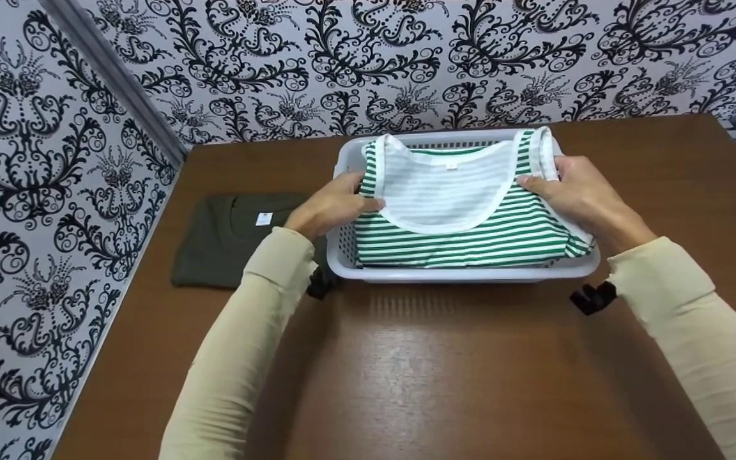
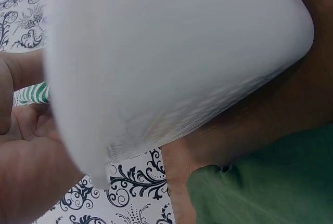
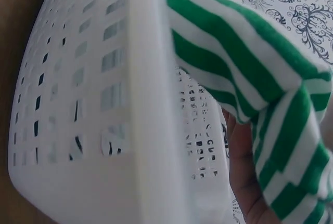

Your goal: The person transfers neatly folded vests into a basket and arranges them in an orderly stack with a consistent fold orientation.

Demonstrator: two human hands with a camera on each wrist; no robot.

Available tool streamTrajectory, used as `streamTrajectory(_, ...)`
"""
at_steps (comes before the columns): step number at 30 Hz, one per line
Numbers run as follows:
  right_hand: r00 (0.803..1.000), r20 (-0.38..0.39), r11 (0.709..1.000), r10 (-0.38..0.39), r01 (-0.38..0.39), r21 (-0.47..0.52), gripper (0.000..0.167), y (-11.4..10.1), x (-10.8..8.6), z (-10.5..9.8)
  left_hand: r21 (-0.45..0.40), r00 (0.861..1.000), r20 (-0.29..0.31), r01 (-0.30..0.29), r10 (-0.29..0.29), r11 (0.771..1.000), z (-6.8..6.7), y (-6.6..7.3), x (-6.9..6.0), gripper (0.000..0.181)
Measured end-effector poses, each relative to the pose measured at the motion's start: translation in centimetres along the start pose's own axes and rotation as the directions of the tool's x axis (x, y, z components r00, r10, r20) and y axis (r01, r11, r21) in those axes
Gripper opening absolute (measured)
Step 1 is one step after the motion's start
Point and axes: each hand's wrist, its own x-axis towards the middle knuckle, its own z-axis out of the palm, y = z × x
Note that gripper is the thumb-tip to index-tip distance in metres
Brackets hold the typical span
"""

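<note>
A small white tag [image 1: 452, 167] sits inside the neckline of a green-and-white striped shirt [image 1: 464, 246], and a white label [image 1: 264, 219] shows on a folded dark green shirt [image 1: 205, 239]; any writing on them is too small to read. Two arms in pale cream sleeves [image 1: 234, 358] reach forward to either side of a white plastic basket [image 1: 464, 275]. The left hand [image 1: 336, 203], at the basket's left side, pinches the striped shirt's edge, thumb in front. The right hand [image 1: 582, 191], at the basket's right side, pinches the opposite shoulder between thumb and fingers. The striped shirt spans between both hands, at the basket's opening. The dark green shirt lies left of the basket on a brown table [image 1: 406, 370].
</note>
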Motion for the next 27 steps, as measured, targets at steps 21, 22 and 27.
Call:
streamTrajectory(21,0.983,-0.035,0.967,-0.18,0.171,-0.188,0.059,2.0,0.8,0.5,0.065,1.0,-0.019,-0.008,0.01,0.998,0.3,0.0,-0.3,0.051)
streamTrajectory(22,0.981,-0.037,0.965,-0.189,0.178,-0.192,0.058,2.0,0.8,0.6,0.071,1.0,-0.022,-0.005,0.007,0.997,0.3,0.0,-0.3,0.051)
streamTrajectory(27,0.974,-0.047,0.956,-0.222,0.208,-0.207,0.055,2.3,0.8,0.9,0.101,1.0,-0.021,0.0,0.002,0.995,0.4,0.0,-0.2,0.052)
